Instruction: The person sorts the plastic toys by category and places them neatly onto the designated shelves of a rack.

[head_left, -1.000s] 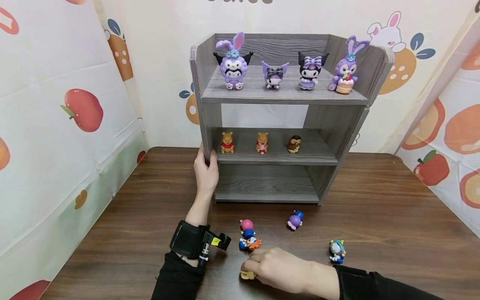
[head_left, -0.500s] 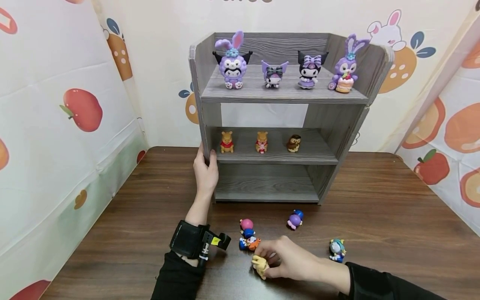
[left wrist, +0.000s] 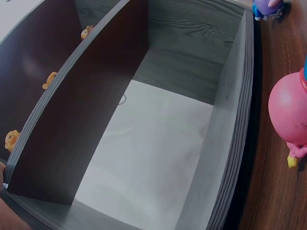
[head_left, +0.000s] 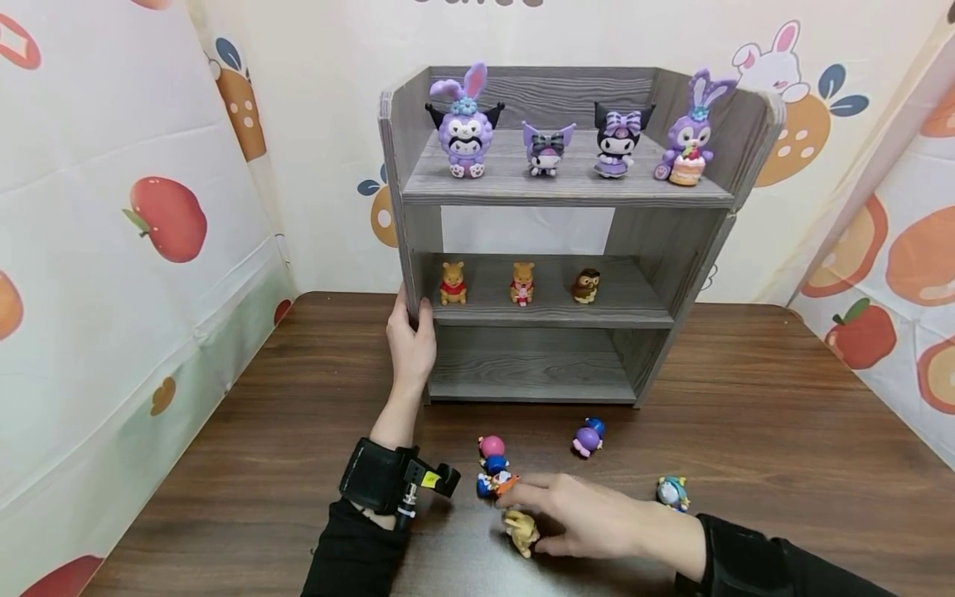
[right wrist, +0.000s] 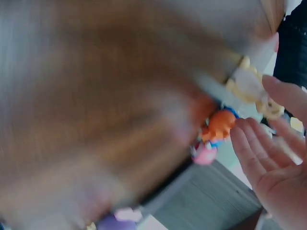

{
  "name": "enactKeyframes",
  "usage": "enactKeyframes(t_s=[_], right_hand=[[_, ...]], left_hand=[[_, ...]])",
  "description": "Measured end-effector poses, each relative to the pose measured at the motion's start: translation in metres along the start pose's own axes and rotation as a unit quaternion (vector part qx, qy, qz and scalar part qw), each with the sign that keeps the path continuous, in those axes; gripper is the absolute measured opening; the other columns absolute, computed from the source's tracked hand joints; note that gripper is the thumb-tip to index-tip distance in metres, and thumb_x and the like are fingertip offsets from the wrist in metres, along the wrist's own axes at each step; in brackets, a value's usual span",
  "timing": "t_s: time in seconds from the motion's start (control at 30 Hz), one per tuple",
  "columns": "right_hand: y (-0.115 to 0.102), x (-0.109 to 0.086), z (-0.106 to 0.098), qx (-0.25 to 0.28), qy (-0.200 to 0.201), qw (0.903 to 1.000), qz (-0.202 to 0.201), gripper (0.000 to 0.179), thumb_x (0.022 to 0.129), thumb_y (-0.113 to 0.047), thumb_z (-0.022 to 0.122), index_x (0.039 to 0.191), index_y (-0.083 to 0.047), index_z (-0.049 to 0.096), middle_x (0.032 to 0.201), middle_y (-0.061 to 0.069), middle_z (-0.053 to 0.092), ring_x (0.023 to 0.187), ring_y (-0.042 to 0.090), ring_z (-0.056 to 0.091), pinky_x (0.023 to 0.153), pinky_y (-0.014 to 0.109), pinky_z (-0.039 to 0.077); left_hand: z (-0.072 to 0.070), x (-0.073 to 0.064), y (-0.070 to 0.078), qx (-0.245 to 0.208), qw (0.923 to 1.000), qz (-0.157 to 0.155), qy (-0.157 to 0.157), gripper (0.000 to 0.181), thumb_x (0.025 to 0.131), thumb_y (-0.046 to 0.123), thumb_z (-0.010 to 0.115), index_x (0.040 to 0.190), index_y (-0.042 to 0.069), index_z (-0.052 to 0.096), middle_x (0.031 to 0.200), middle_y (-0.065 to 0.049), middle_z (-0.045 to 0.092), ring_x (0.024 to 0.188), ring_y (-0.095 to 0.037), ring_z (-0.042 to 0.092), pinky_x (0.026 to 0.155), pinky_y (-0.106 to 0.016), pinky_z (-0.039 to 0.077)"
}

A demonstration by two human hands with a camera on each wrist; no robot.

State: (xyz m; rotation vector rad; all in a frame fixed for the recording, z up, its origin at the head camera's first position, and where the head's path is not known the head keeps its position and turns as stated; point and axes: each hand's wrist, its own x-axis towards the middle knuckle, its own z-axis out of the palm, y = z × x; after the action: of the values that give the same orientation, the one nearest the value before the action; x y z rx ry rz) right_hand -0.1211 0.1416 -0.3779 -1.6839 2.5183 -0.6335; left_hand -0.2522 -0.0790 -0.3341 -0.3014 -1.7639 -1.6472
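My left hand (head_left: 412, 348) grips the lower left side panel of a grey wooden display shelf (head_left: 552, 199), thumb in front. On the table, a small yellow figurine (head_left: 521, 532) lies beside my right hand (head_left: 589, 518). The fingers of that hand are spread around the figurine, with the thumb close to its right side. In the right wrist view the fingers are extended, and the yellow figurine (right wrist: 249, 86) shows near the thumb. Just beyond the fingertips, a figurine with orange on it (head_left: 501, 481) lies by a pink-and-blue figurine (head_left: 492, 448).
A purple-and-blue figurine (head_left: 588, 438) lies before the shelf. A blue-and-teal figurine (head_left: 672, 492) is partly hidden behind the right wrist. Several purple figurines, including a bunny (head_left: 688, 141), stand on top. Two bears, one a red-shirted bear (head_left: 453, 284), and an owl (head_left: 585, 286) stand on the middle shelf.
The right hand has turned the yellow figurine and shifted it slightly right, then its fingers have spread away from it. The left hand has stayed on the shelf panel.
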Motion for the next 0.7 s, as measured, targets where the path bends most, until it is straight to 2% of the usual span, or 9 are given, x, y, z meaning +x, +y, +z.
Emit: enactKeyframes(t_s=[0.07, 0.13, 0.27, 0.53, 0.7], right_hand=[[0.0013, -0.0002, -0.0031, -0.050, 0.001, 0.9978, -0.043, 0.043, 0.077, -0.008, 0.075, 0.116, -0.011, 0.058, 0.115, -0.001, 0.060, 0.106, 0.007, 0.056, 0.088, 0.017, 0.046], [0.0026, -0.0001, -0.0054, -0.090, 0.003, 0.9927, -0.080, 0.042, 0.076, -0.007, 0.076, 0.114, -0.013, 0.059, 0.114, -0.003, 0.060, 0.105, 0.007, 0.056, 0.089, 0.016, 0.044], [0.0037, 0.0002, -0.0067, -0.125, 0.002, 0.9844, -0.123, 0.040, 0.075, -0.006, 0.076, 0.112, -0.013, 0.060, 0.114, -0.004, 0.061, 0.103, 0.006, 0.056, 0.089, 0.014, 0.043], [0.0027, -0.0015, -0.0027, -0.142, 0.015, 0.9813, -0.129, 0.037, 0.078, -0.007, 0.075, 0.111, -0.011, 0.060, 0.110, -0.004, 0.062, 0.103, 0.007, 0.058, 0.090, 0.015, 0.044], [0.0001, -0.0036, 0.0009, -0.141, 0.036, 0.9839, -0.104, 0.037, 0.076, -0.007, 0.076, 0.109, -0.010, 0.060, 0.104, -0.005, 0.062, 0.098, 0.005, 0.059, 0.086, 0.014, 0.045]], left_hand=[[0.0000, -0.0002, 0.0006, 0.000, 1.0000, 0.001, 0.000, 0.041, 0.091, -0.001, 0.044, 0.131, -0.005, 0.050, 0.130, -0.023, 0.054, 0.123, -0.028, 0.048, 0.104, -0.045, 0.036], [0.0001, -0.0001, 0.0005, 0.000, 1.0000, 0.001, 0.000, 0.041, 0.091, -0.001, 0.044, 0.132, -0.005, 0.050, 0.130, -0.023, 0.054, 0.123, -0.028, 0.048, 0.104, -0.045, 0.036], [0.0002, 0.0000, -0.0003, 0.001, 1.0000, -0.003, 0.001, 0.041, 0.091, -0.001, 0.044, 0.132, -0.005, 0.049, 0.130, -0.023, 0.054, 0.122, -0.027, 0.049, 0.103, -0.045, 0.036], [0.0004, -0.0002, -0.0001, 0.000, 1.0000, 0.001, 0.000, 0.040, 0.091, -0.001, 0.044, 0.130, -0.005, 0.051, 0.125, -0.024, 0.057, 0.111, -0.026, 0.051, 0.100, -0.045, 0.038], [0.0003, -0.0002, -0.0011, -0.001, 1.0000, -0.002, 0.000, 0.041, 0.091, -0.001, 0.044, 0.131, -0.005, 0.050, 0.128, -0.024, 0.055, 0.117, -0.027, 0.050, 0.101, -0.045, 0.037]])
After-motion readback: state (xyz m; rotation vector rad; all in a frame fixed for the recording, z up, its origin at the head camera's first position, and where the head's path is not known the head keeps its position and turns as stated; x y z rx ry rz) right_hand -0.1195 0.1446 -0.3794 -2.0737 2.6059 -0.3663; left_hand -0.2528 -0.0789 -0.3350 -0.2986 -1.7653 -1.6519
